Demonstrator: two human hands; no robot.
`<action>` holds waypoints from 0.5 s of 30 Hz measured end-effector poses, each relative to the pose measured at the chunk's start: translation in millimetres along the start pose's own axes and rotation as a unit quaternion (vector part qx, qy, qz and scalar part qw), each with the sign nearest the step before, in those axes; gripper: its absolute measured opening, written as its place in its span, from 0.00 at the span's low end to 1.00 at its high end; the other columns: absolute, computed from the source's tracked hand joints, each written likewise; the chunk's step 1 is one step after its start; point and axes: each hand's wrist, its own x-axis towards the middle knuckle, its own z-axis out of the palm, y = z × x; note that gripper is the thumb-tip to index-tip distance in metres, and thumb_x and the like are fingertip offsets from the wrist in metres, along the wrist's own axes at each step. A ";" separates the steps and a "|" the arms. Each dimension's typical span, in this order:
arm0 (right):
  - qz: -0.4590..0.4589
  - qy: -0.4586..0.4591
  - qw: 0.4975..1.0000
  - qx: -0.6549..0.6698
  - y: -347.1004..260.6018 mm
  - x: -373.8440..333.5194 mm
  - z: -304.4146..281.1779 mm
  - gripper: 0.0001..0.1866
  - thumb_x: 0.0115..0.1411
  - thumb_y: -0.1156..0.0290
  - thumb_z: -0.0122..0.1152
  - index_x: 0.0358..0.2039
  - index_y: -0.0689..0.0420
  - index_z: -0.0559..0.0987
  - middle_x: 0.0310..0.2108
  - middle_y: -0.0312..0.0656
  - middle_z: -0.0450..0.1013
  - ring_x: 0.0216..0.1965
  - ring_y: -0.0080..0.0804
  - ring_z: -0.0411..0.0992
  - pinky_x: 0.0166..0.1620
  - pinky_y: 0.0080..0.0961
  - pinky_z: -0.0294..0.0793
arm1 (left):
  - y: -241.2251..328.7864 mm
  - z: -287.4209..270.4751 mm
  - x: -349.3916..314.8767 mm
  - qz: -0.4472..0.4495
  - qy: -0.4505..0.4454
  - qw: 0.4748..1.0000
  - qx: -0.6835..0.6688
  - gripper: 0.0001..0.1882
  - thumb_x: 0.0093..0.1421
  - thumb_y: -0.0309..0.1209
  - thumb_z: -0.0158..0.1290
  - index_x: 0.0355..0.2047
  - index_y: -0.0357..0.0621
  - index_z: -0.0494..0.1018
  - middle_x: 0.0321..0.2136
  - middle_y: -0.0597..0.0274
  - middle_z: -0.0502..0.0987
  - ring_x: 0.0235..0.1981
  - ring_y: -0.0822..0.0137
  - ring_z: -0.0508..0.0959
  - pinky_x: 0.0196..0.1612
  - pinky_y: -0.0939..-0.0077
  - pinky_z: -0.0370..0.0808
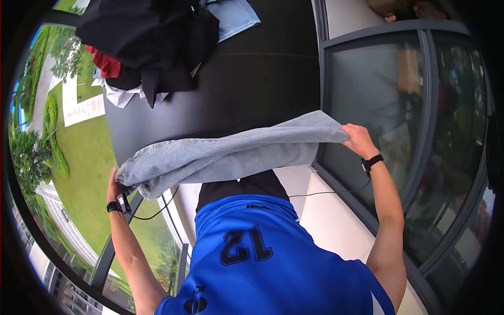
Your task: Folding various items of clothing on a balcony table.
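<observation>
A pair of light blue jeans (226, 152) is stretched sideways in front of my body, at the near edge of the black table (262, 84). My left hand (114, 184) grips the bunched waistband end, its fingers partly hidden behind the cloth. At the other end, my right hand (359, 140) is closed on the edge of a leg, thumb on top. The legs lie along each other, with a long fold running between my hands.
A heap of clothes, black (152, 42), red (107, 63) and white (122, 96), lies at the table's far left. Beside it is a pale denim piece (231, 18). Framed glass panels (373, 94) stand at right, windows at left. Thin cables (325, 192) trail from both wrists.
</observation>
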 end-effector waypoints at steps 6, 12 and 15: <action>-0.019 0.066 0.994 0.089 7.3 -25.1 -5.7 0.13 0.46 0.80 0.65 0.35 0.57 0.77 0.34 0.46 0.74 0.35 0.51 0.76 0.38 0.44 0.75 | 13.0 4.8 -5.9 0.162 -0.018 0.977 0.140 0.19 0.64 0.32 0.59 0.54 0.38 0.76 0.48 0.53 0.83 0.48 0.57 0.83 0.54 0.54 0.81; 0.078 0.246 0.966 -0.009 2.5 -23.9 32.3 0.11 0.47 0.85 0.60 0.30 0.57 0.72 0.34 0.45 0.72 0.38 0.51 0.74 0.40 0.44 0.73 | -34.1 -45.0 44.4 0.160 0.127 0.979 0.012 0.20 0.65 0.37 0.61 0.52 0.37 0.77 0.46 0.54 0.84 0.44 0.57 0.85 0.51 0.60 0.82; 0.051 0.134 0.990 0.012 7.7 -3.8 64.0 0.12 0.48 0.85 0.58 0.32 0.56 0.72 0.34 0.45 0.70 0.40 0.50 0.72 0.44 0.45 0.71 | -28.5 -48.5 69.6 0.118 0.133 0.984 0.011 0.18 0.65 0.39 0.61 0.48 0.37 0.79 0.42 0.55 0.84 0.39 0.59 0.86 0.47 0.61 0.84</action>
